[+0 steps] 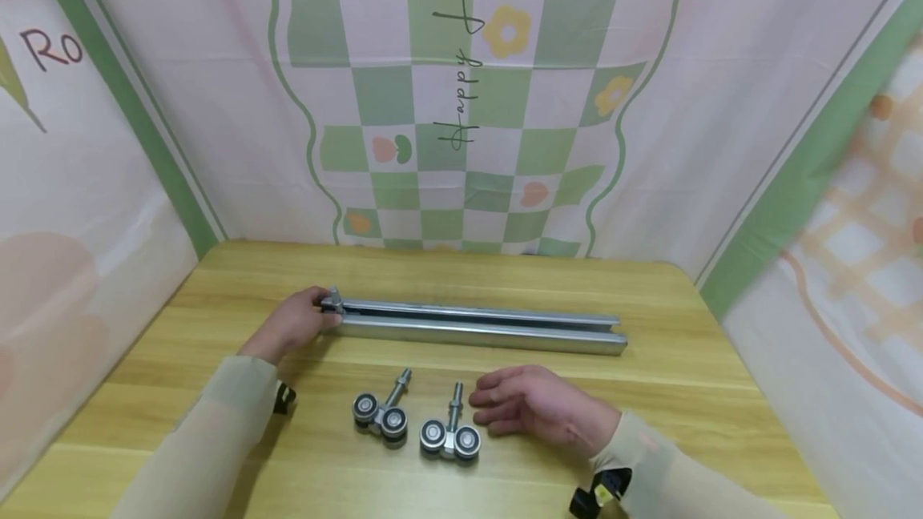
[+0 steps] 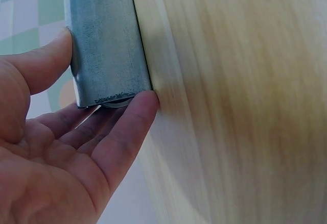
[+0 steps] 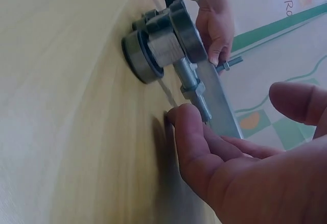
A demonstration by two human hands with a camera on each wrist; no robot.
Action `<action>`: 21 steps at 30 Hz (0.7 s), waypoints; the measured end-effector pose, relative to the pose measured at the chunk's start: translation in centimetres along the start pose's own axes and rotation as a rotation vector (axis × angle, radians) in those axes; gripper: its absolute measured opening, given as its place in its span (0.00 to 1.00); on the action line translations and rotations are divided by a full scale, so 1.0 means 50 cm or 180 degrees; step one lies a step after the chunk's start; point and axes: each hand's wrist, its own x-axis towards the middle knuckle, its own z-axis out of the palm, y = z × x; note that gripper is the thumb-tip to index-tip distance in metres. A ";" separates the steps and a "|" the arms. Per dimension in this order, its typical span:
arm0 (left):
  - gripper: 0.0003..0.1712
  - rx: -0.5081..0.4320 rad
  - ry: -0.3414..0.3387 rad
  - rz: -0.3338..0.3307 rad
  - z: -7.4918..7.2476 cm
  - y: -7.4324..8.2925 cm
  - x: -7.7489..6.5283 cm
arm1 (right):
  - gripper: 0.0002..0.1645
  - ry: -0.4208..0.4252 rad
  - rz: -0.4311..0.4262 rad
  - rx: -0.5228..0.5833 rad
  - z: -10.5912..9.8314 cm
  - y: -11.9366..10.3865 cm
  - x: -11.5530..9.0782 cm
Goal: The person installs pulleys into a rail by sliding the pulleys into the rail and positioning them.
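Observation:
A long metal channel rail (image 1: 476,333) lies across the table, its slot facing up. My left hand (image 1: 297,321) grips its left end; in the left wrist view the thumb (image 2: 53,60) lies along one edge and the fingers reach around the end. A threaded bolt (image 1: 335,299) stands up from the slot there, and a rounded metal edge (image 2: 116,103) shows at the rail's mouth. Two wheeled trolley rollers with bolts, a left one (image 1: 380,415) and a right one (image 1: 450,435), lie nearer me. Beside the right roller's bolt my right hand (image 1: 537,407) holds nothing, fingers loosely bent.
The wooden table (image 1: 692,423) runs back to a patterned cloth (image 1: 461,102) behind the rail. More printed cloth hangs at the left and right sides. Each wrist wears a small black camera, such as the one on the right wrist (image 1: 602,493).

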 end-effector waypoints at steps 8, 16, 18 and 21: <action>0.40 0.0030 0.0013 0.0012 0.000 0.001 -0.002 | 0.36 -0.0053 0.0045 0.0220 0.014 0.009 0.005; 0.41 0.0090 -0.0013 0.0023 0.000 0.003 -0.003 | 0.35 -0.0043 0.0060 0.0330 0.027 0.014 0.013; 0.41 0.0087 -0.0014 0.0012 0.000 0.003 -0.004 | 0.35 -0.0027 0.0062 0.0331 0.030 0.015 0.014; 0.41 0.0092 -0.0016 0.0004 0.000 0.002 -0.004 | 0.35 0.0011 0.0077 0.0315 0.033 0.016 0.016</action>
